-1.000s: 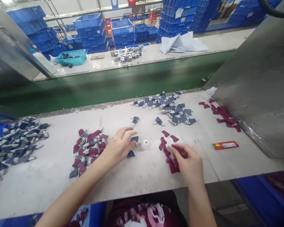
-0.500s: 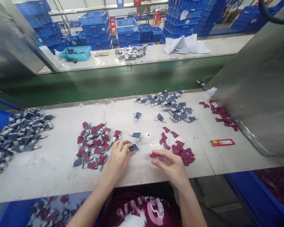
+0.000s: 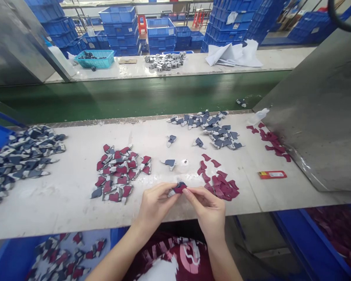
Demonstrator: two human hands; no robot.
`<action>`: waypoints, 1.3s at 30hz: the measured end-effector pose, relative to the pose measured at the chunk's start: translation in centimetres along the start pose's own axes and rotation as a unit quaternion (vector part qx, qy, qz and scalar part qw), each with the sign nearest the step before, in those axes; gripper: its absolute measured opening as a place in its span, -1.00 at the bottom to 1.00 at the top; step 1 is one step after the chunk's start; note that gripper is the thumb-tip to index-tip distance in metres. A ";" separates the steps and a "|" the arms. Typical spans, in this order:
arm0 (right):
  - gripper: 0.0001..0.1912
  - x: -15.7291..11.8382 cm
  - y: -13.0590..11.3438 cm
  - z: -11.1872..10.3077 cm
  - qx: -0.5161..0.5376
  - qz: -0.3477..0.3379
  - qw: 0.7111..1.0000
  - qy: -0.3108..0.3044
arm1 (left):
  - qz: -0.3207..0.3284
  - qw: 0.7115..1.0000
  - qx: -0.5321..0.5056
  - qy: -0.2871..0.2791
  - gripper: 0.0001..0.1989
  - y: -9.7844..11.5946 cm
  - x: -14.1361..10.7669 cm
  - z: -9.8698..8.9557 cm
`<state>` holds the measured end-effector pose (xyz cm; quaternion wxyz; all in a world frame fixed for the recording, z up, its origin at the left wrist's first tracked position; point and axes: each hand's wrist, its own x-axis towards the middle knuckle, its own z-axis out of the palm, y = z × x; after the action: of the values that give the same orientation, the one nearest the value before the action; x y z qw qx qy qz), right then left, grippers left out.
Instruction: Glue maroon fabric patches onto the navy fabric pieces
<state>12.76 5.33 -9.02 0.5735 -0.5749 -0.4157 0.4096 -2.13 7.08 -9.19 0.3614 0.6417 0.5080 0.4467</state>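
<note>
Near the front edge of the white worktop, my left hand (image 3: 158, 201) pinches a small dark blue and grey plastic part (image 3: 175, 189). Fingertips of my right hand (image 3: 207, 203) grip a maroon flat piece (image 3: 180, 189), which lies against the top of that part. Fingers cover much of both. Beyond my hands is a loose blue-grey part (image 3: 170, 163), beside a small white round spot with a pin (image 3: 185, 161). Loose maroon pieces (image 3: 224, 187) are heaped by my right hand. Left of my hands sits a group of parts with maroon faces (image 3: 117, 171).
Blue-grey parts are piled at the far left (image 3: 29, 156) and at the back (image 3: 219, 130). A red packet (image 3: 272, 174) lies to the right, near a slanted metal panel (image 3: 321, 125). A green conveyor belt (image 3: 134, 97) runs behind. Blue bins (image 3: 14, 257) stand below the worktop.
My left hand has lifted the blue-grey part off the worktop and moved right. My right hand has brought the maroon piece left, against it. The view has shifted slightly.
</note>
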 end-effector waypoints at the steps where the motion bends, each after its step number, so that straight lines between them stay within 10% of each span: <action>1: -0.86 0.0 0.0 -0.1 -0.002 -0.001 1.000 -0.001 | -0.004 1.000 -0.007 -0.003 -0.85 0.2 0.0 -0.1; 16: -0.76 -0.4 -0.3 -0.5 -0.165 -0.304 0.938 0.023 | -0.162 0.967 -0.197 -0.012 -0.86 2.2 0.5 -0.2; 27: -0.83 -0.1 0.0 -1.6 -0.081 -0.138 0.984 -0.077 | -0.140 0.962 -0.230 -0.053 -0.87 3.9 0.7 -0.8; 39: -0.63 0.0 0.4 -1.3 -0.041 -0.161 0.981 -0.100 | -0.213 0.936 -0.281 0.012 -0.84 4.0 0.4 0.4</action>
<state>14.00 4.94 -9.40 0.5633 -0.4801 -0.5743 0.3498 -0.42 6.54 -5.59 0.6072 0.3852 0.4911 0.4916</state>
